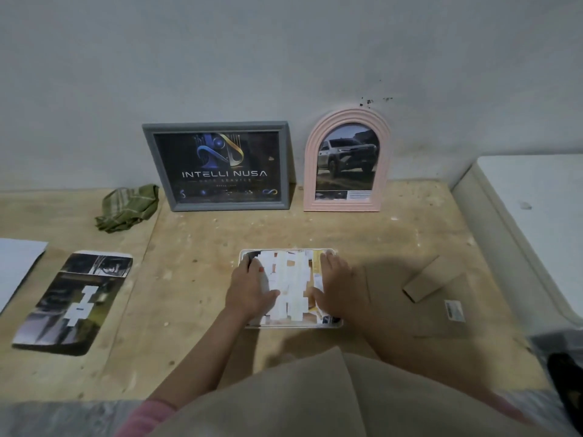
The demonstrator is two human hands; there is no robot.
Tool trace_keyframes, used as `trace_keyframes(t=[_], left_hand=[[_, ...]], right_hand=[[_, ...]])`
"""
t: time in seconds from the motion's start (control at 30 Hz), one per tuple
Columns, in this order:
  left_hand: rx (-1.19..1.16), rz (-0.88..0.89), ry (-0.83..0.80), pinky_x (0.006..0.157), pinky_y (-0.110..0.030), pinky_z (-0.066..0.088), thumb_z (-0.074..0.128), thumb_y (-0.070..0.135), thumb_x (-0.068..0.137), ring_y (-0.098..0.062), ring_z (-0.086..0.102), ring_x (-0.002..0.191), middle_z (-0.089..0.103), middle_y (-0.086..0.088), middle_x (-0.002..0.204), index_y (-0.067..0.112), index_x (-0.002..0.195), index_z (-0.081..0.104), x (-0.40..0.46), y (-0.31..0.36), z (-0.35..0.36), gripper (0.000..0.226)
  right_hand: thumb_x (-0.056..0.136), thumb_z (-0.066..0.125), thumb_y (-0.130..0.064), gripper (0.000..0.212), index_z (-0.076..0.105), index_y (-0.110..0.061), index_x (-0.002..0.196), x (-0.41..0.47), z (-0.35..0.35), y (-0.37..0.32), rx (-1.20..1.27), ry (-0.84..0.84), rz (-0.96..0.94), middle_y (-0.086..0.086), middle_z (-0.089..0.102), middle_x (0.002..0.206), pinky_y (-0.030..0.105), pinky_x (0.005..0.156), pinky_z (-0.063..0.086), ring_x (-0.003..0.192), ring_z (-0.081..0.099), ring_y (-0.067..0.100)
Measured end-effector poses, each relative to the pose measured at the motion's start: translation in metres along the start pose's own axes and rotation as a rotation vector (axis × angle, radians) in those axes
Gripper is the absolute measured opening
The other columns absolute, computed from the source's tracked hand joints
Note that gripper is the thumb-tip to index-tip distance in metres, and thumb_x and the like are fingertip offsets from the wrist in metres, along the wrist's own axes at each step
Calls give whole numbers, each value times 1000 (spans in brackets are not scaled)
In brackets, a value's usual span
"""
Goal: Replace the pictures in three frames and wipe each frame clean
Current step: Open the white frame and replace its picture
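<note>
both hands [252, 290] flat on face-down frame [288, 324]

a single head view looks forward and down from above the wooden table [195, 279], close, facing the wall [284, 52] behind it.

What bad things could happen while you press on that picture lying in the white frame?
Both hands, left hand and right hand, press flat on the taped back of the picture in the white frame. Pushing hard might crease it or peel the tape.

The pink arched frame and grey frame only lean on the wall; a bump to the board could tip them.

The loose print lies unprotected and might get scuffed.
</note>
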State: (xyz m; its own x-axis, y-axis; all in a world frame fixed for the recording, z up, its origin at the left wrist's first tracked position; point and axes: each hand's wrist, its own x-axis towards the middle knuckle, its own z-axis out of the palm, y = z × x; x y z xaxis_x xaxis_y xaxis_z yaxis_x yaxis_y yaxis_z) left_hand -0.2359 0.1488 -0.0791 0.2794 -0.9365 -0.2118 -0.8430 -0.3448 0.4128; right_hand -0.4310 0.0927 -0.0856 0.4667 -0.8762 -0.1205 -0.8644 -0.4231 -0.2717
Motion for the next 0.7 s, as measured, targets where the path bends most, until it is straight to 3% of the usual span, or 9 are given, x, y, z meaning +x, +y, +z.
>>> trace_keyframes(t=[0.1,0.17,0.27,0.4,0.53,0.7], left_hand=[[47,-15,-20,89,-39,46,73,48,68,-30,39,119,32,-4,137,12,122,43,4,-1,1,72],[121,-26,-30,91,-39,45,72,51,69,-30,36,122,29,-6,141,14,129,38,5,1,-1,79],[184,-32,-31,96,-37,43,72,55,70,-28,34,127,29,-8,144,13,137,33,8,4,-5,88],[152,-67,-66,91,-37,44,77,54,65,-27,33,126,33,-8,139,11,136,33,14,3,-9,94],[138,-109,-50,89,-36,44,82,52,60,-27,34,122,36,-8,134,11,133,34,17,5,-12,98],[102,-210,-39,89,-40,43,84,46,59,-29,48,116,49,-10,124,9,125,40,18,7,-19,87]], right_hand=[[80,66,-45,85,29,-2,143,-2,-3,-11,-3,6,68,17,29,151,40,113,21,139,29,32],[87,54,-44,78,19,-7,146,-1,2,-11,4,15,106,11,18,155,36,114,14,141,20,27],[82,58,-45,81,24,-8,145,1,4,-11,9,3,129,10,24,153,42,111,25,136,28,28],[80,62,-46,86,20,-10,145,5,3,-10,-6,-44,139,8,22,152,47,111,23,137,25,28],[80,68,-37,82,26,-9,144,4,4,-14,70,18,133,12,35,145,44,109,26,132,33,31],[75,74,-24,84,27,-7,143,2,2,-19,293,82,250,13,44,137,36,92,42,118,48,31]])
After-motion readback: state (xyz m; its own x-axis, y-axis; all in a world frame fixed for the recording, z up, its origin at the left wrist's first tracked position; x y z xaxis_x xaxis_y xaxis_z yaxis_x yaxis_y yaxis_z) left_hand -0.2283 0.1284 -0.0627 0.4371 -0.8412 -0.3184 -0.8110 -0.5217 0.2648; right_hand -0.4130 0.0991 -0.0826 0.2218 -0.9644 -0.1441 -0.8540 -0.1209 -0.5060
